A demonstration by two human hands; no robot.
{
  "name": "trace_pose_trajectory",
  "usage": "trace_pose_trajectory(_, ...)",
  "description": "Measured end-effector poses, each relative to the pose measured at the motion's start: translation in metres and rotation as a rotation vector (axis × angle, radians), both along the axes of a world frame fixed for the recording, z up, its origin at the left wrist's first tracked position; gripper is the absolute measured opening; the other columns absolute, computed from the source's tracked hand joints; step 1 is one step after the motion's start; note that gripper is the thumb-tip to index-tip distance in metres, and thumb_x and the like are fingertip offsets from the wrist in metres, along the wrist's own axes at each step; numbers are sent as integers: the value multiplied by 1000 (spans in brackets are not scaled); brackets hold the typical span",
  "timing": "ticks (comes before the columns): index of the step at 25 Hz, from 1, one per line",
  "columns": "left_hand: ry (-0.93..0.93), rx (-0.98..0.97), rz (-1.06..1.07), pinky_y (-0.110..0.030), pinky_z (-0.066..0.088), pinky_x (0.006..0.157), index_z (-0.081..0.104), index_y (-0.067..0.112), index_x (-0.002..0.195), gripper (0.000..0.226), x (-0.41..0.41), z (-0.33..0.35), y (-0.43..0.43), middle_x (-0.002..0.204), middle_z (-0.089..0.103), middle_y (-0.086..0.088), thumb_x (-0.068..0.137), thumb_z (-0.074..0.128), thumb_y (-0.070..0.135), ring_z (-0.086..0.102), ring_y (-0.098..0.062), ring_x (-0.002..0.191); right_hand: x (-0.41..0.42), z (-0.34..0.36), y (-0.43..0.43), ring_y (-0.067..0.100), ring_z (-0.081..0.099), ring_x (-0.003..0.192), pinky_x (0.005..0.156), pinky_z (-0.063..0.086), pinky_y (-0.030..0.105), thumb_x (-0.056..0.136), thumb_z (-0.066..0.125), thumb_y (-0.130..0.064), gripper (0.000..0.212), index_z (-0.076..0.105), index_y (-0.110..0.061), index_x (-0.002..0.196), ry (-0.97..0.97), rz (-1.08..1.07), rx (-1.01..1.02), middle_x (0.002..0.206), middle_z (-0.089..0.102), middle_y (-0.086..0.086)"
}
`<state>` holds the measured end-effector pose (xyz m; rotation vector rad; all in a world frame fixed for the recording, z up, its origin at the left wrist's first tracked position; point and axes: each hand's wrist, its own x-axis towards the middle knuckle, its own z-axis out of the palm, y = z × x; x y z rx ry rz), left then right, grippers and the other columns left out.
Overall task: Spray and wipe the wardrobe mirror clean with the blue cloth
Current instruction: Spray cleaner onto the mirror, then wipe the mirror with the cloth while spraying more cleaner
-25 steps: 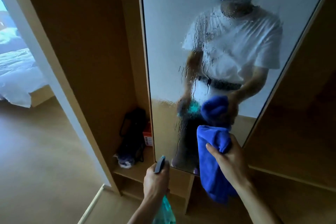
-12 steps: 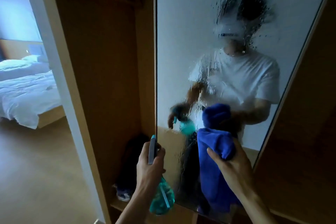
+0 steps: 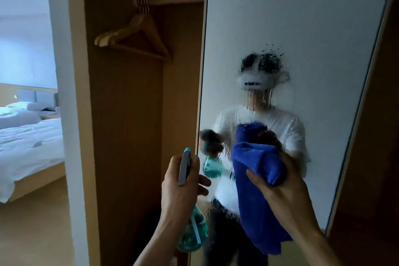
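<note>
Droplet-wet wardrobe mirror (image 3: pixel 302 28) is likely slick and fragile; left hand (image 3: pixel 179 192) grips the spray bottle (image 3: pixel 193 235) by its neck, right hand (image 3: pixel 287 198) clutches the soft blue cloth (image 3: pixel 257 179), best held bunched.

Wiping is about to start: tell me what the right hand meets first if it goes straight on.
Most likely the wet mirror: the right hand, gripping the blue cloth, points at it, cloth leading. How near it is cannot be told.

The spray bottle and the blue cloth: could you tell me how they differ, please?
The spray bottle is clear teal and rigid, gripped by the left hand; the blue cloth is opaque, soft and drapes from the right hand. Both are held in front of the wet mirror.
</note>
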<state>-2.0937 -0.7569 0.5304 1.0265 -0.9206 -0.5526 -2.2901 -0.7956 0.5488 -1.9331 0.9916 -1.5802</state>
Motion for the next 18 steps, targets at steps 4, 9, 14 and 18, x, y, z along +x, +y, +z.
trace_pose_trajectory(4,-73,-89,76,-55,62,70,56,21,104,18,31,36,-19,80,75,6,94,71,16,76,-23,71,20,35,2,-19,57,98,78,40,-1,83,80,-20,51,54,-44,120,13,-43,-115,109,60,-40)
trace_pose_trajectory(9,-170,-102,166,-54,61,70,48,38,103,33,52,77,-43,83,71,13,89,77,30,73,-19,73,40,73,5,-16,60,90,70,44,3,84,78,-32,48,48,-55,114,92,-163,-175,98,62,-40)
trace_pose_trajectory(14,-251,-149,132,-39,57,61,44,33,109,33,53,109,-55,84,73,10,92,73,37,70,-14,69,60,106,5,-5,63,81,63,46,15,85,74,-43,42,46,-53,115,181,-354,-251,89,65,-29)
trace_pose_trajectory(18,-305,-174,120,-29,45,50,44,30,113,31,57,133,-64,78,69,8,96,67,39,64,-13,66,73,135,8,1,64,81,69,53,29,90,67,-37,38,47,-52,118,346,-486,-357,92,65,-26)
